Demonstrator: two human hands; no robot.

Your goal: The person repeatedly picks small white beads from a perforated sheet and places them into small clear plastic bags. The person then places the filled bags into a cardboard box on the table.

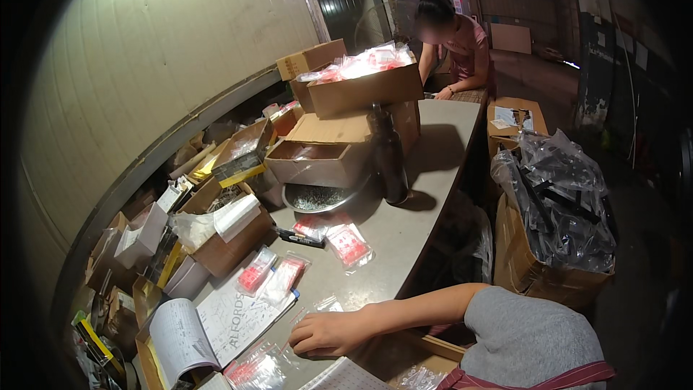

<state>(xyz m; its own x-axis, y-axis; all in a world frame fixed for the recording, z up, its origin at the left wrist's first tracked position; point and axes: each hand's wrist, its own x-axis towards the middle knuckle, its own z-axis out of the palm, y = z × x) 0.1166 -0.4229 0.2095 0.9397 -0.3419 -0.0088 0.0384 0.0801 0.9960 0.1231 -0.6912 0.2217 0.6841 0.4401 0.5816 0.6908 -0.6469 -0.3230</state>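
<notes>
My right hand (325,333) rests palm down near the table's front edge, its fingers bent and drawn together. Whatever may be under the fingers is hidden. A clear zip bag (328,305) shows just beyond the knuckles. Beside the fingertips, several clear bags with red print (254,368) lie next to an open notebook (178,339). Farther up, small red-and-white bags (283,278) lie partly on a clipboard sheet (229,318). Another red-printed bag (349,245) sits near a black marker-like object (300,237). My left hand is out of view.
A metal bowl of small dark pieces (317,198) stands by a cardboard box (310,166) and a dark bottle (390,159). Crowded boxes (224,238) line the left. A carton of black plastic-wrapped goods (556,202) stands right. A co-worker (465,47) leans over the far end.
</notes>
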